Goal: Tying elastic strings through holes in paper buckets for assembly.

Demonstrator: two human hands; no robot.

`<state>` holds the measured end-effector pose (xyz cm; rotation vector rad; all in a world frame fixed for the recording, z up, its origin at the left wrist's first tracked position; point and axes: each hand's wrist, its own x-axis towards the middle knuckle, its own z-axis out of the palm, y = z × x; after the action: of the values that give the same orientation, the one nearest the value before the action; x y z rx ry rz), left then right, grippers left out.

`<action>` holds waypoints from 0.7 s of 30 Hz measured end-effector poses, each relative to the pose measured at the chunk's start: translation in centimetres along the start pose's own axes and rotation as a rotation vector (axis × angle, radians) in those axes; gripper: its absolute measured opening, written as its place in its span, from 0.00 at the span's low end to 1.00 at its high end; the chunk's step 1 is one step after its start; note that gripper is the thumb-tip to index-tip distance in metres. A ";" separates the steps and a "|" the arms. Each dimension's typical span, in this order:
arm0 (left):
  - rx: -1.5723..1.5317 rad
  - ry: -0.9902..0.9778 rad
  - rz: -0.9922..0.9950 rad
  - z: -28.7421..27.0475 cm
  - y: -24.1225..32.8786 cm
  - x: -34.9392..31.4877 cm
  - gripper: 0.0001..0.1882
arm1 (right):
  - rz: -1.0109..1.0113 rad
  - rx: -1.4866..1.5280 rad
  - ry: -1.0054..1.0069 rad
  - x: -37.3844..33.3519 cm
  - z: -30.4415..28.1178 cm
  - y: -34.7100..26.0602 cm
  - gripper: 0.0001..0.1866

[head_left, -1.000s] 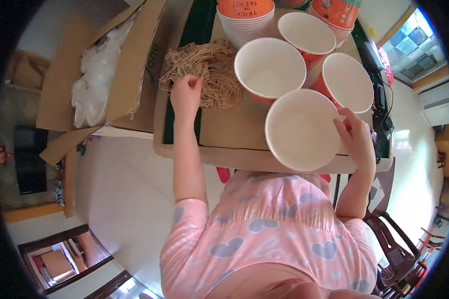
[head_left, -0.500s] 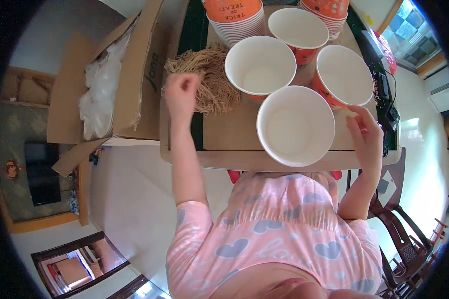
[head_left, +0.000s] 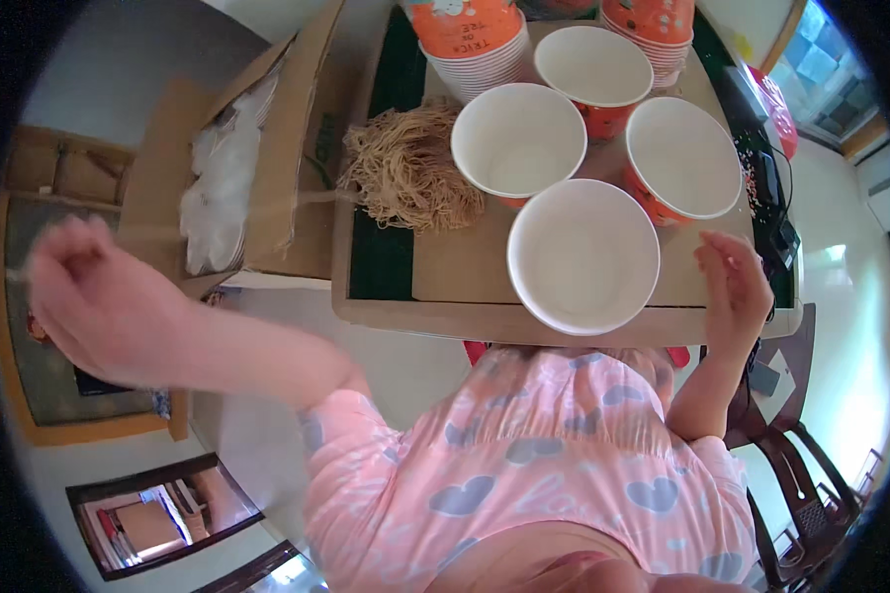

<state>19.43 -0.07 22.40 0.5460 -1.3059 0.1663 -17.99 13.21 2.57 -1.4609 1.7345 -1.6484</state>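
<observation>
My left hand (head_left: 94,296) is raised far to the left, past the cardboard box, its fingers closed and blurred by motion. A thin tan strand (head_left: 311,200) runs out toward it from the tangled heap of tan twine (head_left: 415,173) on the table. My right hand (head_left: 737,292) hovers at the table's front right, fingers loosely bent with nothing visible in them. Nearest to it are a white-lined orange paper bucket (head_left: 682,158) and the front paper bucket (head_left: 583,257). Behind these, two more paper buckets, one left (head_left: 519,143) and one at the back (head_left: 593,69), stand mouth up.
Stacks of orange buckets stand at the back left (head_left: 470,44) and back right (head_left: 653,40). Beside the table, an open cardboard box (head_left: 311,148) holds white plastic-wrapped goods (head_left: 218,188). Dark devices and cables (head_left: 776,217) line the table's right edge. A dark chair (head_left: 801,484) stands at lower right.
My left hand has swung left, away from the twine heap, drawing a strand out. My right hand has dropped slightly away from the right bucket's rim. The whole view has shifted a little.
</observation>
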 end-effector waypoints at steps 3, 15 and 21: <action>-0.148 -0.295 -0.113 -0.5 3.0 -9.2 0.11 | -0.163 0.202 -0.143 -1.3 1.8 -2.7 0.10; -0.397 -0.701 -0.728 0.0 8.2 -24.8 0.07 | 0.106 0.591 -0.878 -4.8 6.4 -2.8 0.16; -0.563 -0.691 -0.785 0.3 9.0 -26.0 0.06 | -0.040 0.613 -0.850 -6.5 5.3 -0.1 0.08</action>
<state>8.40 12.33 0.44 0.6060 -1.6023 -1.0926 -11.00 15.76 -1.33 -1.5319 0.6688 -1.1328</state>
